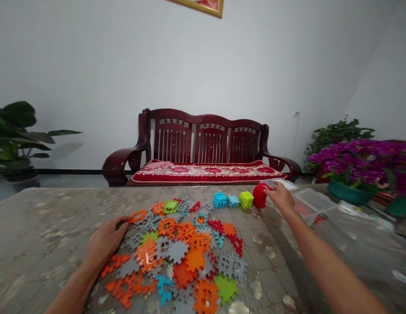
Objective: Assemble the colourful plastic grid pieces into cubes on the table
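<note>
A heap of flat interlocking plastic tiles (186, 257), orange, grey, red, green and blue, lies on the marbled table (46, 226). My left hand (106, 240) rests palm down at the heap's left edge, fingers curled over a grey tile. Far across the table stand assembled cubes in a row: blue (220, 200), a second blue (233, 201), yellow-green (246, 199) and red (260, 195). My right hand (281, 196) reaches out and its fingers close on the red cube.
Clear plastic boxes and lids (312, 203) lie on the table's right side. A bowl of purple flowers (356, 168) stands at the right. Beyond the table are a dark wooden bench (203, 150) with a red cushion and a leafy plant (16, 139) at left.
</note>
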Tool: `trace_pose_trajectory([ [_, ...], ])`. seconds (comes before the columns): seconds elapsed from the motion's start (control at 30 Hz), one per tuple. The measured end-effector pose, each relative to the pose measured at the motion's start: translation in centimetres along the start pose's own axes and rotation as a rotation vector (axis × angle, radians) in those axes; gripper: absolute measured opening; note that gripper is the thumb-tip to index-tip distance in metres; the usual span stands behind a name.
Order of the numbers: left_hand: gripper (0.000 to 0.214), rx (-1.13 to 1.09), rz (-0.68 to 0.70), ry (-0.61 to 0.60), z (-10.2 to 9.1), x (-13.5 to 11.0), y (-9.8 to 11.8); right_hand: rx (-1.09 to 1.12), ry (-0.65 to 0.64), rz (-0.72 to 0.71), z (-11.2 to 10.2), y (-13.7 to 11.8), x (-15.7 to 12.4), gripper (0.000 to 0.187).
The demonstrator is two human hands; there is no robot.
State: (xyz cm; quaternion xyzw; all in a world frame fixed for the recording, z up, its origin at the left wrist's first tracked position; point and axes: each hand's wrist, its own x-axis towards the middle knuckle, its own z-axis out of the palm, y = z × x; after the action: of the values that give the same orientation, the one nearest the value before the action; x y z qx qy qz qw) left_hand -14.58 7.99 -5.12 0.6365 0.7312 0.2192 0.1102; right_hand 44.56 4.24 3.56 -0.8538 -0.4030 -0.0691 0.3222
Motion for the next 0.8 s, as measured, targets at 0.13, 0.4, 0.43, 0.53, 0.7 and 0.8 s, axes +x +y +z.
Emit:
trace_pose_trajectory([
  [0.13, 0.043, 0.007, -0.003, -0.004, 0.0, 0.0, -0.1, -0.054, 0.006, -0.002, 0.6, -0.1, 0.7, 0.071],
  [0.4, 0.043, -0.019, 0.000, 0.009, 0.4, 0.1, -0.4, -0.053, 0.022, -0.033, 0.9, -0.1, 0.9, 0.067],
  [0.43, 0.042, -0.024, -0.002, 0.010, 0.3, 0.0, -0.3, -0.027, 0.049, -0.054, 0.9, -0.3, 0.5, 0.063],
  [0.53, 0.041, -0.069, 0.012, 0.038, 0.1, -0.3, 0.1, 0.135, 0.123, -0.191, 1.6, -1.5, -2.1, 0.048],
  [0.7, 0.043, -0.039, 0.090, 0.135, -0.3, -0.6, 1.3, 0.466, -0.068, -0.459, 4.1, -3.4, -10.5, 0.038],
  [0.8, 0.044, 0.038, 0.221, 0.125, -0.1, -0.3, 2.8, 0.529, -0.194, -0.485, 5.6, -3.7, -14.7, 0.036],
])
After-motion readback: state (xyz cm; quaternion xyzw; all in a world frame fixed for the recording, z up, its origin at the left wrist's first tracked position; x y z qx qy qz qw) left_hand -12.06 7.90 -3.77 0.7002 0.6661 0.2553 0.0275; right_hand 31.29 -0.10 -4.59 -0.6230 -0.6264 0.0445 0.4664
